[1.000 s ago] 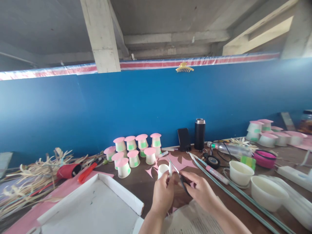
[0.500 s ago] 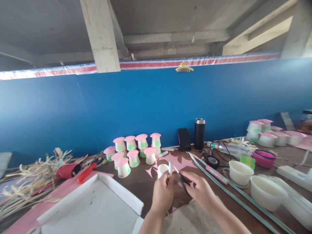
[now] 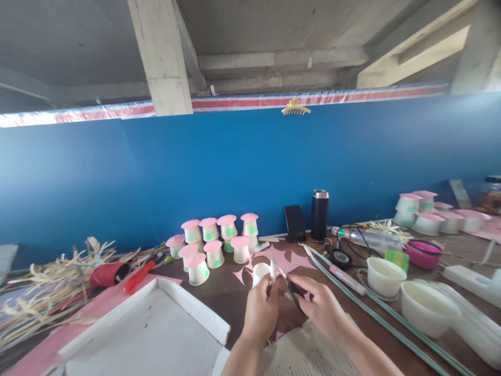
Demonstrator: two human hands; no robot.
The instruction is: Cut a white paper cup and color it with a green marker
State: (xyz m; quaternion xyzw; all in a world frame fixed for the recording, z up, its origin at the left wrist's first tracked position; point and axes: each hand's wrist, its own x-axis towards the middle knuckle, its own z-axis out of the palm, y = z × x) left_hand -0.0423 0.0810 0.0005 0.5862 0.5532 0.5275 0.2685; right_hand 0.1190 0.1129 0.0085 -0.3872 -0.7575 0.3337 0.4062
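Observation:
My left hand (image 3: 261,309) is closed at the near side of a white paper cup (image 3: 260,272), fingers and thumb pinched together. A narrow white piece (image 3: 273,271) sticks up at the fingertips; whether it belongs to the cup I cannot tell. My right hand (image 3: 316,300) grips dark-handled scissors (image 3: 290,286), their blades pointing up and left, close to that white piece. Behind both hands lie pink paper scraps (image 3: 294,260) with cut-out edges. To the left stand several upturned cups (image 3: 199,272) with pink paper discs on top and green patches on their sides.
At left is a shallow white box (image 3: 156,329), with dried strips (image 3: 92,261) beyond it. A phone (image 3: 295,223) and black flask (image 3: 320,215) stand by the blue wall (image 3: 235,167). On the right lie pale blue tubes (image 3: 376,303), white bowls (image 3: 428,308) and a power strip (image 3: 467,282).

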